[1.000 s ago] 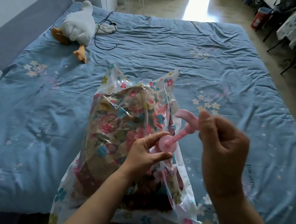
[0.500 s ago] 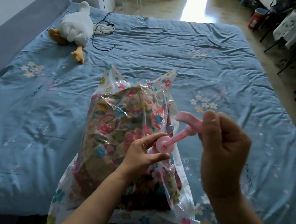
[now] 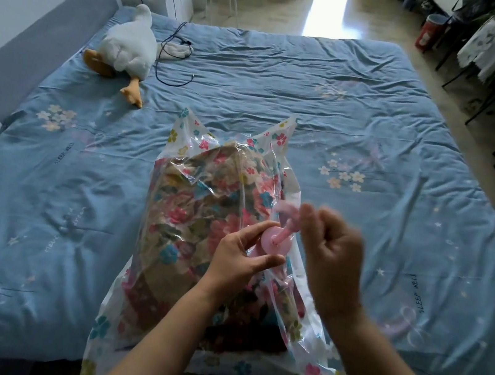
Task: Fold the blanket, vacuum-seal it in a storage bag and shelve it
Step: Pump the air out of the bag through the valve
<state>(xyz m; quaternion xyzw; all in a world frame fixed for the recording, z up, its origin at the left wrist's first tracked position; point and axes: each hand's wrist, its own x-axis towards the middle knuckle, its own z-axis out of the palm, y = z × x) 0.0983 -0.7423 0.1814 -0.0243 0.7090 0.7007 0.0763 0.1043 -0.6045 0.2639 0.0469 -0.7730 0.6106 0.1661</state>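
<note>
The left hand point(image 3: 238, 260) pinches the pump point(image 3: 276, 240) by its disc on the bag point(image 3: 208, 181), its rod slanting toward one o'clock into the right hand point(image 3: 332, 259), which is curled round the handle.

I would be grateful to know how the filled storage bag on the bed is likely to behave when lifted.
The storage bag looks puffy around the floral blanket, so it would probably be bulky, soft and saggy. Its glossy, crinkled plastic suggests a slippery grip. Lying broad on the bed, it seems unlikely to roll.
</note>
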